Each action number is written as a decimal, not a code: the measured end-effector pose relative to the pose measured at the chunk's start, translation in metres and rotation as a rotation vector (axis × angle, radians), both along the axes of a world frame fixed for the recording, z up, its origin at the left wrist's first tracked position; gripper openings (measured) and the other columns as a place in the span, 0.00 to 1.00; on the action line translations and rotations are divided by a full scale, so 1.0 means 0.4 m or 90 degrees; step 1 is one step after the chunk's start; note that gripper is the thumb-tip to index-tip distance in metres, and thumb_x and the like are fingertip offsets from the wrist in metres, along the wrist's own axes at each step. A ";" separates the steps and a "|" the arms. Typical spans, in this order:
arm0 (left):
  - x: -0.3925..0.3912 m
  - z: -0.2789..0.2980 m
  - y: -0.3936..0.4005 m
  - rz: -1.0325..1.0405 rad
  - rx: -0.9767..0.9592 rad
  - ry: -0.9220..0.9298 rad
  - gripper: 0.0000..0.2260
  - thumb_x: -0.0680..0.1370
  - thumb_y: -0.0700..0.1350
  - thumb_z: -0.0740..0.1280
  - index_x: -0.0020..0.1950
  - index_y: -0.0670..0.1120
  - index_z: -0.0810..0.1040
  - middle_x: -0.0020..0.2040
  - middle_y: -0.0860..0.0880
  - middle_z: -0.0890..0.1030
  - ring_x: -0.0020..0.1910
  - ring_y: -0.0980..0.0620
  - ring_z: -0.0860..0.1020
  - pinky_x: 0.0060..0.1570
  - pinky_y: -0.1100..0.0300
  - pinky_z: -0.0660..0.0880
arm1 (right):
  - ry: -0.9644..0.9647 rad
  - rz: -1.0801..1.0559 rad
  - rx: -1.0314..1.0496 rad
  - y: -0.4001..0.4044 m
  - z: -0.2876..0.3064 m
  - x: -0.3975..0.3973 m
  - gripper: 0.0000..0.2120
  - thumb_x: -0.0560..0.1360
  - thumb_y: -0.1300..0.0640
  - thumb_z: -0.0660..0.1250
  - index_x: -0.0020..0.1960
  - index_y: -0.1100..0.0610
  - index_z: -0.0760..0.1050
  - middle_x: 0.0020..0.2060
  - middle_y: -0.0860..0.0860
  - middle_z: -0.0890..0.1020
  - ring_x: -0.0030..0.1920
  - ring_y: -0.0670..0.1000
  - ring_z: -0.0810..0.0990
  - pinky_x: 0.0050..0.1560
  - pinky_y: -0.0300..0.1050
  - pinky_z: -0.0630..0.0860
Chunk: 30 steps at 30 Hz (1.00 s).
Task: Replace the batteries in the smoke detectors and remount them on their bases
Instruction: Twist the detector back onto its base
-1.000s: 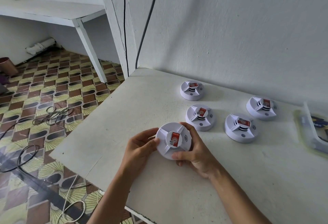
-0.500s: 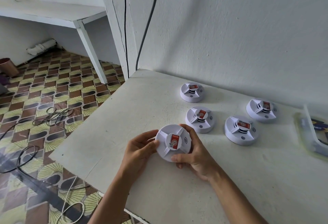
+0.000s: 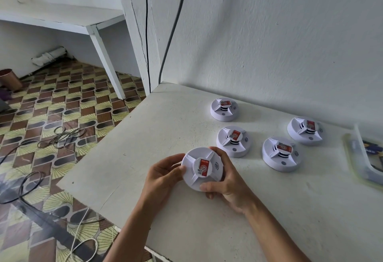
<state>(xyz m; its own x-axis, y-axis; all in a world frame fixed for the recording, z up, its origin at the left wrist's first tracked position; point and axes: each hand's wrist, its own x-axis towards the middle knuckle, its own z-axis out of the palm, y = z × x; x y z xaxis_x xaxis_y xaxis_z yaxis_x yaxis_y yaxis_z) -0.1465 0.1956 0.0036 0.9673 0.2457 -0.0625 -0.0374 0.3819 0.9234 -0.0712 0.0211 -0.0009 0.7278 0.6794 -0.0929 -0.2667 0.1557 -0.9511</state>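
- Held smoke detector [image 3: 202, 168]: white, red label facing up, just above the counter [image 3: 145, 137] near its front-left edge.
- Left hand [image 3: 163, 175]: fingers curled round the detector's left rim.
- Right hand [image 3: 227, 180]: fingers wrapped round its right rim, thumb at the front.
- Four other detectors [image 3: 233, 141] rest on the counter behind, near the wall.

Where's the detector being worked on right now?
Head view, lower centre: the held smoke detector sits between the left hand and right hand, near the table's front-left edge.
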 end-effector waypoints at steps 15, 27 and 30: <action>0.006 -0.014 0.007 0.003 -0.001 0.000 0.27 0.66 0.52 0.80 0.58 0.38 0.81 0.56 0.33 0.82 0.53 0.38 0.81 0.53 0.47 0.79 | 0.003 -0.002 0.002 0.003 -0.007 0.003 0.41 0.61 0.74 0.73 0.68 0.51 0.64 0.51 0.58 0.78 0.39 0.53 0.77 0.27 0.44 0.74; 0.008 -0.024 0.010 0.013 -0.005 0.012 0.28 0.65 0.51 0.80 0.59 0.37 0.81 0.57 0.31 0.80 0.55 0.36 0.80 0.60 0.36 0.72 | -0.002 -0.002 -0.004 0.001 -0.003 0.003 0.40 0.60 0.72 0.74 0.66 0.48 0.66 0.49 0.54 0.79 0.40 0.54 0.76 0.28 0.45 0.74; 0.008 -0.024 0.010 0.016 -0.007 0.013 0.30 0.66 0.51 0.80 0.61 0.34 0.79 0.58 0.31 0.80 0.56 0.34 0.78 0.62 0.33 0.71 | -0.003 -0.001 -0.003 0.001 -0.005 0.003 0.40 0.60 0.72 0.74 0.66 0.48 0.67 0.50 0.54 0.79 0.39 0.54 0.76 0.28 0.45 0.74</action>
